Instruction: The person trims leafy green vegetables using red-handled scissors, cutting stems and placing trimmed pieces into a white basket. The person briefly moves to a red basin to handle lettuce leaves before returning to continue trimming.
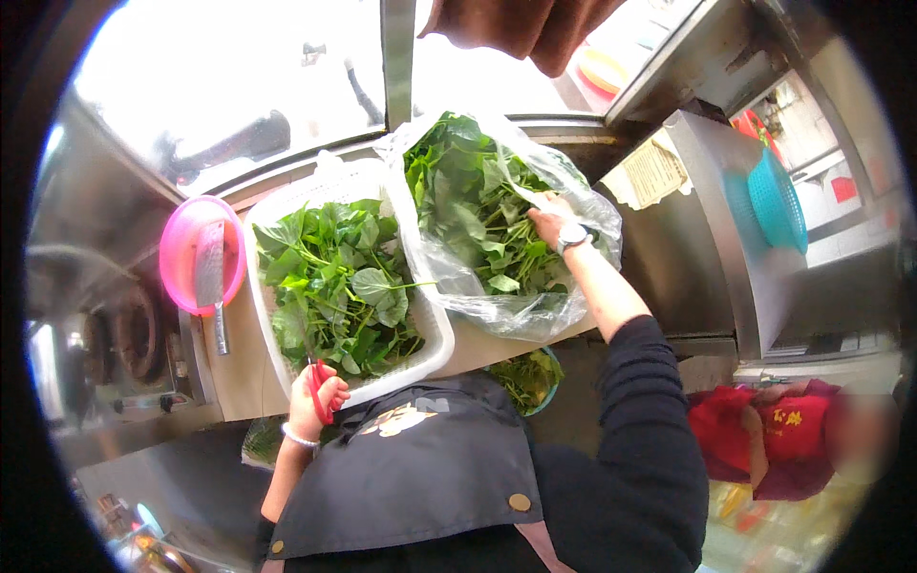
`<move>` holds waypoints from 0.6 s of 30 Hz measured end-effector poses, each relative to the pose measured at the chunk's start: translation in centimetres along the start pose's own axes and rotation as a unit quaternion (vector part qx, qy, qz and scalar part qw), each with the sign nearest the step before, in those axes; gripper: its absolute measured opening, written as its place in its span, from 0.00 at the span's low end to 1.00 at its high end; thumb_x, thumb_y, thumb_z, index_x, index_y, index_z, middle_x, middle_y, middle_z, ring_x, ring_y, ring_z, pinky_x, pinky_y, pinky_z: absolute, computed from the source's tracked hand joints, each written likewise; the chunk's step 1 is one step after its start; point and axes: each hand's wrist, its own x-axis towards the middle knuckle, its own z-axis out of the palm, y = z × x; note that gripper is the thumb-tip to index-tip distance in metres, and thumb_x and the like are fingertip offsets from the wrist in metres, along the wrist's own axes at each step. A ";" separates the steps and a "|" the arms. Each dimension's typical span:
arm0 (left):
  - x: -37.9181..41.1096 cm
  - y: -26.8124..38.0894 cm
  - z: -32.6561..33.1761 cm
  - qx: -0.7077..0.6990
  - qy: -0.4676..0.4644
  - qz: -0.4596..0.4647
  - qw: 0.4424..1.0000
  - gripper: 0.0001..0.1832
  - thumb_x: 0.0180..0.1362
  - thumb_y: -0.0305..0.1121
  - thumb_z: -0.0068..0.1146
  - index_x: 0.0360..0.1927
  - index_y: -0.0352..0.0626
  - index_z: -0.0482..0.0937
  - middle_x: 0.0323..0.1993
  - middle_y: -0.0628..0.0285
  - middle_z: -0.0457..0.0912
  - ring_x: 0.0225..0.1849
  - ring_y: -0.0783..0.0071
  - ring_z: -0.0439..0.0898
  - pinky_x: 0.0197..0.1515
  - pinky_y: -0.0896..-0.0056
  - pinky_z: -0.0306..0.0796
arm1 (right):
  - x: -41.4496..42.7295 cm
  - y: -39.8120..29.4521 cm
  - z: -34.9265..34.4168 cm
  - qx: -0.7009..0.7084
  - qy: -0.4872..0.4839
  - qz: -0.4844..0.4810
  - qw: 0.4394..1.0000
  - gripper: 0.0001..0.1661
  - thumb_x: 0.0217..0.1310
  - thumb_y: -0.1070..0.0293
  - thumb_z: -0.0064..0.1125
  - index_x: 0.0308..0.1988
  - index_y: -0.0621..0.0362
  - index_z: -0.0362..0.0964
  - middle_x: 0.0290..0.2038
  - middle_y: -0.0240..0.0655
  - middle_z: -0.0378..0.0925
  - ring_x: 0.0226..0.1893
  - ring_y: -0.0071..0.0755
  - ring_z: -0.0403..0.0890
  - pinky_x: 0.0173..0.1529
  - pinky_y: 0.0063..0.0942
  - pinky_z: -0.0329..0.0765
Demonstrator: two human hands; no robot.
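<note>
My left hand (315, 397) grips red-handled scissors (320, 394) at the near left corner of a white plastic basket (440, 351). Their blades point away from me over the leafy greens (344, 279) heaped in that basket. To the right, a clear plastic bag (501, 311) lies wide at the mouth, full of more leafy greens (466, 186). My right hand (551, 222), wearing a watch on the wrist, reaches inside the bag. Its fingers are at the stems there; leaves and plastic partly cover them, so its grip is unclear.
A cleaver (210, 272) rests across a pink plastic bowl (172, 251) at the left. Below the table's (240, 379) front edge, a container (530, 379) holds stems. A turquoise basket (777, 200) stands on a steel surface at the right. Someone in red (774, 437) is farther right.
</note>
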 end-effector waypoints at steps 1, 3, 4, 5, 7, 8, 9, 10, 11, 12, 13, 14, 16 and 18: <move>-0.1 0.2 0.0 0.005 -0.001 0.005 1.000 0.08 0.53 0.26 0.49 0.36 0.37 0.66 0.22 0.59 0.74 0.20 0.77 0.74 0.22 0.82 0.67 | 0.5 0.3 -0.8 -0.028 0.022 -0.070 0.997 0.10 0.50 0.64 0.51 0.32 0.57 0.70 0.32 0.44 0.72 0.36 0.48 0.73 0.39 0.37 0.71; -0.2 -0.1 -0.2 0.008 0.006 0.013 1.000 0.09 0.53 0.27 0.49 0.36 0.37 0.65 0.22 0.59 0.74 0.21 0.77 0.74 0.22 0.82 0.67 | 0.6 -2.4 -7.9 0.118 0.081 -0.052 0.988 0.11 0.52 0.63 0.50 0.34 0.57 0.71 0.31 0.44 0.74 0.33 0.47 0.75 0.39 0.37 0.71; 0.2 0.1 -0.4 0.013 -0.002 0.018 1.000 0.09 0.53 0.28 0.49 0.36 0.36 0.65 0.23 0.59 0.74 0.21 0.76 0.74 0.22 0.81 0.67 | 0.5 -2.3 -9.3 0.098 0.017 0.005 0.995 0.12 0.53 0.62 0.49 0.35 0.57 0.71 0.32 0.44 0.75 0.34 0.46 0.75 0.40 0.37 0.70; 0.5 0.0 -0.6 0.018 -0.005 0.022 1.000 0.10 0.53 0.28 0.49 0.37 0.36 0.66 0.23 0.59 0.74 0.21 0.76 0.74 0.23 0.80 0.67 | 0.7 -2.1 -10.2 0.081 -0.048 0.059 0.994 0.13 0.54 0.61 0.48 0.37 0.57 0.71 0.32 0.45 0.75 0.35 0.45 0.75 0.41 0.37 0.70; 1.0 0.0 -0.5 0.022 -0.015 0.019 0.999 0.10 0.53 0.29 0.50 0.36 0.36 0.66 0.23 0.60 0.74 0.21 0.76 0.74 0.22 0.80 0.67 | 1.1 -2.8 -11.2 0.157 0.008 0.041 0.987 0.19 0.54 0.60 0.48 0.43 0.60 0.67 0.36 0.47 0.74 0.37 0.46 0.75 0.39 0.37 0.71; 1.1 0.0 -0.2 0.040 -0.025 0.010 0.999 0.10 0.53 0.29 0.50 0.36 0.36 0.66 0.23 0.60 0.74 0.21 0.77 0.74 0.22 0.80 0.67 | 1.3 -3.0 -10.1 0.190 0.040 0.050 0.980 0.20 0.54 0.61 0.47 0.45 0.61 0.66 0.37 0.49 0.73 0.38 0.46 0.75 0.39 0.37 0.71; 1.2 0.2 0.3 0.056 -0.033 0.002 0.998 0.10 0.53 0.29 0.51 0.36 0.37 0.66 0.23 0.60 0.74 0.21 0.77 0.74 0.22 0.80 0.67 | 1.9 -3.3 -8.9 0.223 0.072 0.057 0.970 0.22 0.54 0.61 0.47 0.46 0.62 0.64 0.37 0.50 0.73 0.38 0.46 0.75 0.38 0.37 0.71; 1.1 0.6 0.6 0.051 -0.058 0.001 0.997 0.09 0.53 0.26 0.50 0.36 0.37 0.66 0.25 0.60 0.75 0.24 0.77 0.75 0.25 0.81 0.68 | 2.6 -5.9 -10.2 0.294 0.065 0.014 0.954 0.25 0.53 0.66 0.46 0.51 0.64 0.58 0.33 0.48 0.72 0.34 0.38 0.75 0.33 0.33 0.73; 1.5 0.7 0.9 0.061 -0.074 -0.002 0.995 0.10 0.53 0.27 0.51 0.37 0.37 0.66 0.25 0.60 0.75 0.25 0.76 0.76 0.28 0.79 0.70 | 2.2 -8.0 -12.2 0.511 -0.118 0.103 0.845 0.28 0.52 0.72 0.44 0.55 0.65 0.52 0.30 0.40 0.69 0.29 0.27 0.71 0.30 0.26 0.73; 1.8 0.9 1.4 0.055 -0.098 0.002 0.994 0.11 0.52 0.27 0.52 0.37 0.37 0.66 0.27 0.60 0.75 0.27 0.75 0.76 0.30 0.78 0.71 | 1.9 -10.0 -11.7 0.643 -0.132 0.140 0.742 0.32 0.51 0.76 0.43 0.57 0.62 0.46 0.32 0.35 0.64 0.27 0.21 0.68 0.28 0.20 0.72; 2.1 1.0 1.7 0.048 -0.117 0.006 0.992 0.12 0.52 0.27 0.53 0.38 0.37 0.66 0.29 0.60 0.74 0.28 0.74 0.76 0.32 0.76 0.71 | 2.0 -12.2 -12.2 0.687 -0.165 0.069 0.704 0.35 0.51 0.77 0.44 0.59 0.58 0.43 0.36 0.37 0.63 0.28 0.23 0.69 0.28 0.21 0.72; 2.5 0.6 1.9 0.023 -0.134 0.023 0.990 0.13 0.52 0.27 0.54 0.39 0.37 0.65 0.31 0.60 0.74 0.30 0.74 0.76 0.34 0.75 0.71 | 1.7 -15.3 -12.8 0.726 -0.179 0.049 0.663 0.35 0.52 0.78 0.43 0.59 0.54 0.42 0.39 0.38 0.63 0.29 0.23 0.70 0.26 0.20 0.72; 3.4 -0.3 1.9 0.005 -0.152 0.042 0.988 0.13 0.52 0.27 0.53 0.40 0.38 0.65 0.33 0.59 0.75 0.32 0.74 0.75 0.34 0.75 0.70 | 1.4 -20.9 -12.5 0.745 -0.199 0.025 0.636 0.32 0.56 0.72 0.47 0.58 0.53 0.44 0.34 0.35 0.67 0.25 0.22 0.71 0.22 0.20 0.71; 4.2 -0.3 1.7 0.018 -0.141 0.021 0.990 0.12 0.53 0.28 0.51 0.40 0.40 0.65 0.33 0.58 0.75 0.33 0.74 0.75 0.32 0.77 0.69 | 2.1 -24.7 -10.2 0.705 -0.242 0.022 0.666 0.29 0.57 0.66 0.50 0.56 0.53 0.48 0.28 0.31 0.69 0.22 0.20 0.71 0.21 0.19 0.70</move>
